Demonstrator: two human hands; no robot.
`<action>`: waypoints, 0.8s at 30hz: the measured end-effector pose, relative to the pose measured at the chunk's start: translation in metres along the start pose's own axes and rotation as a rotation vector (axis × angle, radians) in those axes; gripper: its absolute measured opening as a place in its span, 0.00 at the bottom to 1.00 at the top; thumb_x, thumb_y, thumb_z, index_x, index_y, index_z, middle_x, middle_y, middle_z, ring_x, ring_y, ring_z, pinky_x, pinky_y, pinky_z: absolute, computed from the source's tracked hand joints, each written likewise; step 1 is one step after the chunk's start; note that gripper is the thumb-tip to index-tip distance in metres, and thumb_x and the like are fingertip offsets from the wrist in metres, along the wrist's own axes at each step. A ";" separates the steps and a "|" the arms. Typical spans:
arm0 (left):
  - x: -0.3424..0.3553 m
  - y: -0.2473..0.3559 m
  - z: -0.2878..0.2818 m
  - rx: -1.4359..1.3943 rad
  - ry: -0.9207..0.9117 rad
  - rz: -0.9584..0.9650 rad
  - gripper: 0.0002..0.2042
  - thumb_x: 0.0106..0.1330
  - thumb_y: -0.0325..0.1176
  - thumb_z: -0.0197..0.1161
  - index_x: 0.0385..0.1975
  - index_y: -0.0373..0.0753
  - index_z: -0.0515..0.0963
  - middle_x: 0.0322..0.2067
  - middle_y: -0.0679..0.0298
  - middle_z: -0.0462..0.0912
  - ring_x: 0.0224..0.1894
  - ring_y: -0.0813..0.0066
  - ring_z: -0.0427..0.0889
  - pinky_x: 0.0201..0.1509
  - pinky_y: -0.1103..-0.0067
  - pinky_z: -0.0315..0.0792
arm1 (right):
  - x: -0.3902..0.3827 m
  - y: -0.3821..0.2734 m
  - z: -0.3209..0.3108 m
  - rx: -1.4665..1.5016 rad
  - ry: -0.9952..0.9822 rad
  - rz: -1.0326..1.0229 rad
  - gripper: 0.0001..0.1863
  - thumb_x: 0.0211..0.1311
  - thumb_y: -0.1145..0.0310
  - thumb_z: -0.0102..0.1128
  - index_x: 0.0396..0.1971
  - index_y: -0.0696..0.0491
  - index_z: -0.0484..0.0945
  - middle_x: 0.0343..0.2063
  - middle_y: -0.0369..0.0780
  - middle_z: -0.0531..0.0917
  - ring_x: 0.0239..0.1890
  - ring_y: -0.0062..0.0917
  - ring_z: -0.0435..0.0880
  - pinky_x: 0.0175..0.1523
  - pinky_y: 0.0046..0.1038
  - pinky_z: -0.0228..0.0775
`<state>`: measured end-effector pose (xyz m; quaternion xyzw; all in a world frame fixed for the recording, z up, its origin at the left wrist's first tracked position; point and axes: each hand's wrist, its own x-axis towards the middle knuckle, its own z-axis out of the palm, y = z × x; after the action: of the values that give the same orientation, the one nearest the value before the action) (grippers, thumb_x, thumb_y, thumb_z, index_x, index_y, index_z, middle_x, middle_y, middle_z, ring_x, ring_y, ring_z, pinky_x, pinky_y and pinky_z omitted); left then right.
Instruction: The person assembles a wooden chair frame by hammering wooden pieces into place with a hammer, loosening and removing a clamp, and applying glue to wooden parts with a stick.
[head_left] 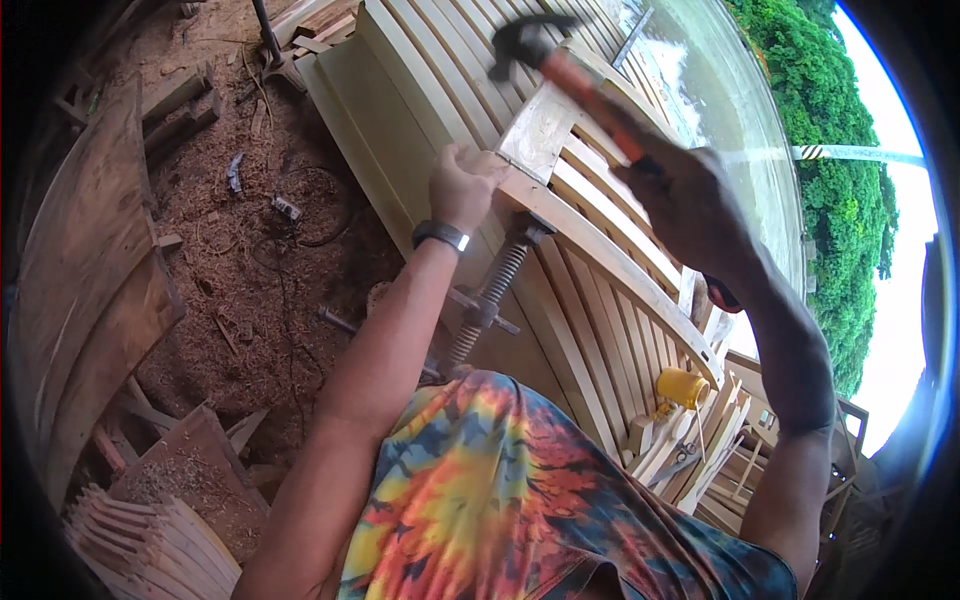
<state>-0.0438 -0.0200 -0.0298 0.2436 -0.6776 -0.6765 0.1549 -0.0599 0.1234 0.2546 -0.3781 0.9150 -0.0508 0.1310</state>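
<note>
My right hand [690, 215] is raised over the work, wrapped round the handle of a claw hammer [590, 95] with an orange and black grip. The hammer's dark head is slightly blurred, up and left of the hand. My left hand [465, 185], fingers closed, rests at the corner of a slatted wooden frame [610, 255]. A thin dark line shows by its fingertips; whether it is a held piece or a joint I cannot tell. Just below that corner, a threaded screw clamp [490, 300] presses against the frame's rail. More pale slatted panels [400, 90] lie beneath.
Wood shavings and a cord cover the ground [240, 270] to the left, beside large boards [85, 270]. A yellow container [683, 387] stands at the right near scissors-like handles [685, 452] and wood strips. Several shaped wood pieces [150, 540] lie lower left.
</note>
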 end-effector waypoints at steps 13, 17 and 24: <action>0.004 -0.007 0.002 0.189 -0.042 -0.207 0.27 0.70 0.52 0.53 0.30 0.29 0.84 0.33 0.39 0.84 0.41 0.38 0.83 0.47 0.57 0.76 | -0.007 -0.006 0.007 0.009 0.233 0.065 0.30 0.68 0.71 0.59 0.69 0.42 0.67 0.14 0.44 0.72 0.14 0.28 0.69 0.25 0.33 0.67; 0.006 -0.002 0.000 0.193 -0.058 -0.210 0.28 0.70 0.53 0.53 0.30 0.28 0.84 0.34 0.38 0.84 0.43 0.38 0.83 0.48 0.58 0.75 | -0.004 -0.015 0.027 0.034 0.043 0.138 0.32 0.68 0.70 0.58 0.71 0.37 0.64 0.20 0.53 0.77 0.18 0.42 0.75 0.31 0.37 0.71; 0.002 0.002 0.000 0.148 -0.044 -0.211 0.28 0.70 0.53 0.54 0.29 0.28 0.83 0.33 0.39 0.84 0.42 0.39 0.83 0.47 0.58 0.75 | -0.009 -0.004 0.024 0.012 0.058 0.022 0.34 0.66 0.72 0.60 0.71 0.36 0.64 0.15 0.48 0.73 0.15 0.37 0.72 0.27 0.38 0.68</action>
<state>-0.0456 -0.0214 -0.0278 0.3092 -0.6995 -0.6424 0.0497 -0.0448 0.1268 0.2343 -0.3655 0.9223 -0.0660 0.1072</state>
